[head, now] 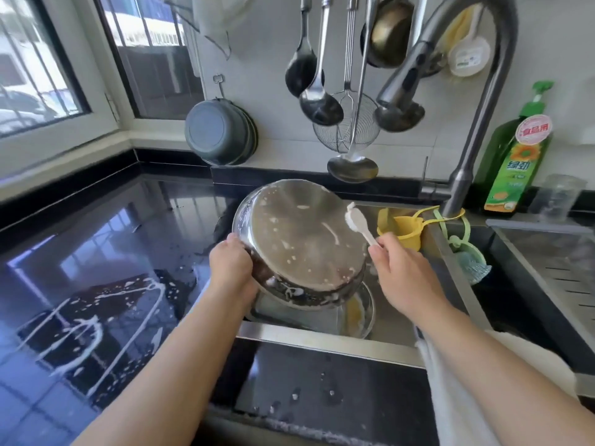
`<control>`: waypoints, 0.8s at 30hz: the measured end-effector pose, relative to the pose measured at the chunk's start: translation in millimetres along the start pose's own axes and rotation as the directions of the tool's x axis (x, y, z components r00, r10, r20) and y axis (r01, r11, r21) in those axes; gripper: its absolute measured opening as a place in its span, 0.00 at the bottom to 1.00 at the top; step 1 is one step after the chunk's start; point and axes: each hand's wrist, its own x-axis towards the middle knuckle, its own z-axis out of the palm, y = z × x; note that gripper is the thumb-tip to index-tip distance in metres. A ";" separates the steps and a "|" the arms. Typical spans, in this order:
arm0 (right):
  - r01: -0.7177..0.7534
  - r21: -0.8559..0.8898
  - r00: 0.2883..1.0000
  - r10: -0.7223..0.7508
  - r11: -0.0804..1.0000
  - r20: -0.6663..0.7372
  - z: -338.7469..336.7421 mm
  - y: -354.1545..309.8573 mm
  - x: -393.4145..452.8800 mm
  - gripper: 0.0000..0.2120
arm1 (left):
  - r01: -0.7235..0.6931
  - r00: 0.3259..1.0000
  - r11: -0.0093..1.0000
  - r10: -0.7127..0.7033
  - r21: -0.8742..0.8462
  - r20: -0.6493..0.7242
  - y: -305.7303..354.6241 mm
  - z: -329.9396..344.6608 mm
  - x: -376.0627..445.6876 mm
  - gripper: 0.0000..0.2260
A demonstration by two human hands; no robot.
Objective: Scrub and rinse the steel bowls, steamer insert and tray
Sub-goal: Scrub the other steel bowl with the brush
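The left hand (230, 265) has its grip closed round the near rim of a round stainless-steel bowl (306, 243), fingers hidden underneath and the thumb side over the edge, holding it tilted bottom-up above the steel sink (325, 339). The right hand (402, 272) pinches the thin handle of a small white scrubbing brush (357, 222), its fingers curled round it, and the brush head sits against the upper right edge of the bowl's dull, suds-flecked base. Beneath the tilted bowl another steel vessel (360, 313) lies in the sink with something yellow showing inside it; whether it is a second bowl or the tray I cannot tell. To do this step well, I would say the left hand needs to keep the bowl braced while turning it a little at a time, so the brush works round the whole base and down the soapy side wall, where the foam looks thickest; short firm strokes would suit better than long sweeps, since the soapy metal looks slippery. The grey pull-out tap (402, 82) hangs above and no water runs from it, so rinsing looks yet to come. Out from the sink, white foam streaks lie across the glossy black worktop (96, 252), and a green dish-soap bottle (515, 156) stands by the tap's base.
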 end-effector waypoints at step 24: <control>0.783 -0.150 0.501 -0.468 0.604 0.729 40.9 -243.3 -17.8 0.23 | 0.135 0.940 0.990 -0.115 -0.038 0.322 46.3 -214.1 15.0 0.14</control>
